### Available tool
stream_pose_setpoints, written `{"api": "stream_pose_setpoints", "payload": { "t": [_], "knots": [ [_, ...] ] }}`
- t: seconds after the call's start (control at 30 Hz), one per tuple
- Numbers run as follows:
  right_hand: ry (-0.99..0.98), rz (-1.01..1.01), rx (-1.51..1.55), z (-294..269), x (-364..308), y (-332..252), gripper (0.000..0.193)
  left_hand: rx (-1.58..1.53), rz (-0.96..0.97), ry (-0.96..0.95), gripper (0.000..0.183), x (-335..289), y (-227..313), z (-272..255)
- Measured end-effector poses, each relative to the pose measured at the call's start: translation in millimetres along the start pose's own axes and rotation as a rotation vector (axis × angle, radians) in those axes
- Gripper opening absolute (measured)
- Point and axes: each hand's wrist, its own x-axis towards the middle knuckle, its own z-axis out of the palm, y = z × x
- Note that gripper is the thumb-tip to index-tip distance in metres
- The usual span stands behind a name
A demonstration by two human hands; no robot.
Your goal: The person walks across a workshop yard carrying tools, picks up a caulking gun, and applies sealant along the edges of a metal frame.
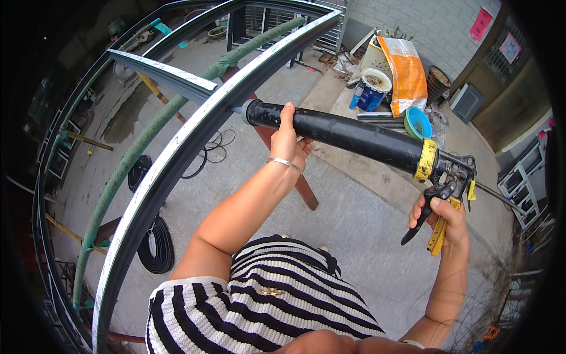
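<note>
A long black caulking gun [359, 137] with a yellow collar lies across in front of me, its nozzle pointing left. The nozzle tip meets the side of a dark window frame [177, 141] with a white film strip on top, near where a crossbar [162, 72] joins it. My left hand [287, 141] supports the barrel near its front end, thumb over it and fingers beneath. At the rear, my right hand [445, 215] is wrapped round the yellow handle and black trigger. Whether the tip touches the frame or enters a gap is too small to tell.
Green-wrapped pipes [132, 138] and a reddish-brown stand leg [305, 192] hold up the frame. On the floor lie a coil of black strip [156, 245] and loose black cord [219, 147]. Farther back stand a blue bucket [374, 91], an orange-white bag [405, 76] and a green-blue basin [417, 123].
</note>
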Motion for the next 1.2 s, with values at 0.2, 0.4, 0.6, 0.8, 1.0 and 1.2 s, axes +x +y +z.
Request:
{"api": "stream_pose_setpoints", "payload": {
  "t": [0.2, 0.4, 0.6, 0.8, 1.0, 1.2],
  "knots": [
    [-0.037, -0.077, -0.110, -7, 3, 3, 0.031, -0.058, -0.012, -0.014, 0.041, -8, 3, -7],
    [-0.115, -0.134, -0.103, -15, -3, 33, 0.031, -0.141, 0.038, -0.110, 0.041, 4, -11, -20],
    [-0.166, -0.493, -0.722, -6, -14, 35, 0.022, -0.369, 0.002, -0.246, 0.051, 1, -25, -46],
    [-0.252, -0.623, -0.811, 0, -21, 18, 0.026, -0.529, 0.036, -0.482, 0.052, -6, -26, -56],
    [-0.209, -0.247, -0.324, -35, -7, 80, 0.020, -0.248, 0.027, -0.140, 0.047, 9, -40, -40],
    [-0.366, -0.111, 0.311, -91, 72, 160, 0.027, -0.067, 0.154, 0.070, 0.044, 41, -73, -5]
  ]
}}
